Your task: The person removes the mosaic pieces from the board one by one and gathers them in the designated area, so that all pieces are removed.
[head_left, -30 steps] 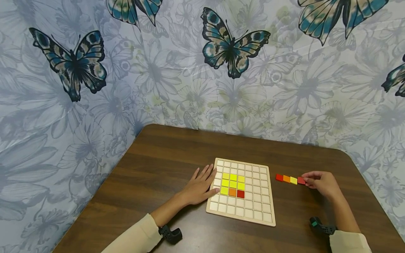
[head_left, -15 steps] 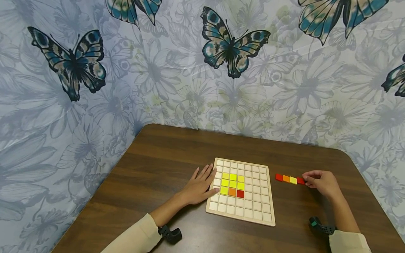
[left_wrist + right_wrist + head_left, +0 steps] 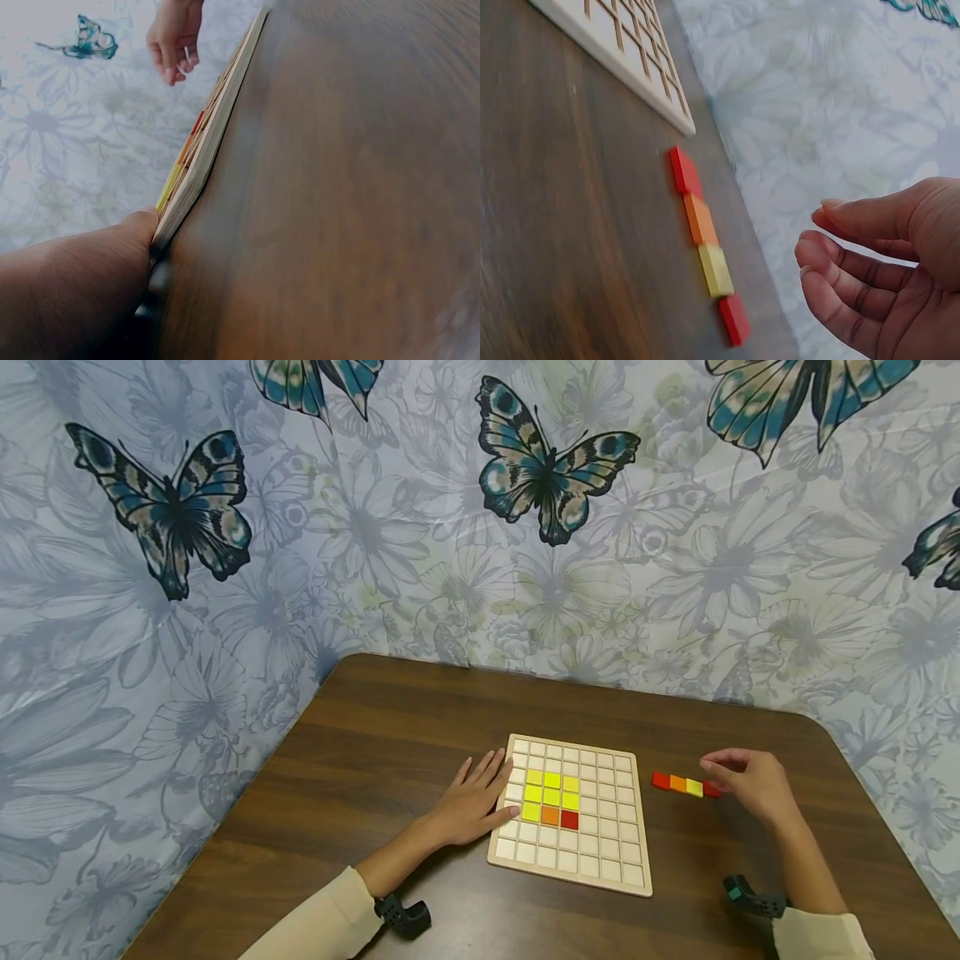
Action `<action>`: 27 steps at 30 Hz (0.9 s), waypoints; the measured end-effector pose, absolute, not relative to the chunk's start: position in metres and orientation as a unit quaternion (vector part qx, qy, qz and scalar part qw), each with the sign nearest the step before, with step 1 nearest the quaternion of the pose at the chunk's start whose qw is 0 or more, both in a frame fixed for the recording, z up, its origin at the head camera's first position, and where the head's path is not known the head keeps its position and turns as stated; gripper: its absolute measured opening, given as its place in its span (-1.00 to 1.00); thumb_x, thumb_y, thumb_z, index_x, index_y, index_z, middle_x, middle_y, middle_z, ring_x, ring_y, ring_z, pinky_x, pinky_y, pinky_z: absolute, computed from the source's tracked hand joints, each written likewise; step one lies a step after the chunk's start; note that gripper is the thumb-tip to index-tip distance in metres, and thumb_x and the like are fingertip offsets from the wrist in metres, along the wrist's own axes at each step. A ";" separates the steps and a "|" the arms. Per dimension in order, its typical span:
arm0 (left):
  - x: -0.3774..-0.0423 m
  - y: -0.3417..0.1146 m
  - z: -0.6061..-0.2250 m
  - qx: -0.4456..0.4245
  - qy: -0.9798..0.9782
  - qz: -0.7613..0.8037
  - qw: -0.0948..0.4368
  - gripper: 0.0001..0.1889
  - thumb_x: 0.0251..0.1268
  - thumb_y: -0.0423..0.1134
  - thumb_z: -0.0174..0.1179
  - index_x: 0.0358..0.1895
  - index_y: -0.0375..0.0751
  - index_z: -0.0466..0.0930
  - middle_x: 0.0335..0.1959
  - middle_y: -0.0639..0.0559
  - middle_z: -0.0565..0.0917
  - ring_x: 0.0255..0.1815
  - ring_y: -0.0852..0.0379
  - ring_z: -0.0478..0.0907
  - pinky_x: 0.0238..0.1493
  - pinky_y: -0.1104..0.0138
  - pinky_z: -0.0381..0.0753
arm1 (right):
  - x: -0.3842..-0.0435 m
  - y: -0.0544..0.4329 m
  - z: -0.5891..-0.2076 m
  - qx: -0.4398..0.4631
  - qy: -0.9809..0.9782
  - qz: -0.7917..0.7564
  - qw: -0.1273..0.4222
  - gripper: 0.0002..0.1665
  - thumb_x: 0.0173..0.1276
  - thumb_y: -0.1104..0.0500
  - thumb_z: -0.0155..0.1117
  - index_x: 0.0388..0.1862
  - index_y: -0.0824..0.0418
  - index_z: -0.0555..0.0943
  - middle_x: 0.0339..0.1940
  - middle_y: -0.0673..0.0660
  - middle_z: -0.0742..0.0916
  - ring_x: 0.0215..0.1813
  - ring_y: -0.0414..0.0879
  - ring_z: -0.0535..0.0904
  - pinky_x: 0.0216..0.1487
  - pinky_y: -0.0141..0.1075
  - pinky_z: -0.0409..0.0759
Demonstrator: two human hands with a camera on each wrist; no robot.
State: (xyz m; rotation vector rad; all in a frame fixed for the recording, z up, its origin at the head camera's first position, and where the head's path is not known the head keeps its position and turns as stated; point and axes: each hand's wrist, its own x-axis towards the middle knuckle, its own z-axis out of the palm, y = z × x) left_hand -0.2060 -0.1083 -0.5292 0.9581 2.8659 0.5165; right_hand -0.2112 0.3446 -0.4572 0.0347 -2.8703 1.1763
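A square wooden grid board (image 3: 615, 881) with pale cells lies on the table. Yellow tiles (image 3: 552, 796), one orange tile (image 3: 550, 816) and one red tile (image 3: 570, 820) fill a block of its cells. My left hand (image 3: 468, 810) rests flat over the board's left edge, fingers spread. Right of the board, a red, an orange (image 3: 700, 220), a yellow (image 3: 716, 270) and another red tile (image 3: 735, 320) lie end to end. My right hand (image 3: 757, 785) hovers above the near-hand end of this row, fingers loosely bent and nothing between them.
The brown wooden table (image 3: 375, 718) ends at the back against a wall covering (image 3: 420, 568) printed with flowers and butterflies. A black band (image 3: 405, 917) with a camera is on the left wrist, and another band (image 3: 753, 897) is on the right.
The right hand has let go of the red tile at the row's right end and risen, shifting slightly left. My left hand and the board stay put.
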 end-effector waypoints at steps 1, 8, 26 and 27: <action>-0.206 -0.108 -0.529 0.312 0.934 0.169 0.038 -0.17 0.60 0.27 -0.20 0.66 -0.21 -0.12 0.67 -0.22 -0.15 0.67 -0.15 -0.22 0.55 -0.19 -0.22 | -0.211 0.342 -0.456 0.016 -0.926 0.377 0.023 -0.57 0.50 0.03 0.30 -0.01 0.43 0.73 -0.18 0.32 0.80 -0.32 0.06 0.76 -0.32 -0.20 0.72; -0.207 -0.108 -0.528 0.312 0.934 0.170 0.040 -0.17 0.60 0.27 -0.20 0.66 -0.20 -0.12 0.67 -0.21 -0.16 0.68 -0.13 -0.23 0.55 -0.19 -0.23 | -0.209 0.322 -0.450 0.046 -0.926 0.374 0.030 -0.63 0.50 0.07 0.30 -0.02 0.38 0.74 -0.17 0.34 0.79 -0.31 0.11 0.75 -0.33 -0.18 0.71; -0.207 -0.107 -0.529 0.308 0.936 0.162 0.044 -0.14 0.58 0.32 -0.24 0.66 -0.19 -0.16 0.68 -0.18 -0.18 0.68 -0.10 -0.25 0.56 -0.16 -0.26 | -0.207 0.270 -0.459 0.096 -0.908 0.407 0.000 -0.76 0.45 0.18 0.36 -0.08 0.36 0.74 -0.36 0.20 0.78 -0.34 0.11 0.71 -0.31 -0.14 0.71; -0.206 -0.107 -0.529 0.308 0.937 0.161 0.042 -0.14 0.58 0.32 -0.24 0.66 -0.19 -0.16 0.68 -0.18 -0.17 0.68 -0.10 -0.24 0.56 -0.17 -0.25 | -0.206 0.267 -0.460 0.099 -0.907 0.410 -0.002 -0.77 0.44 0.19 0.36 -0.09 0.36 0.75 -0.37 0.20 0.78 -0.35 0.12 0.71 -0.31 -0.14 0.71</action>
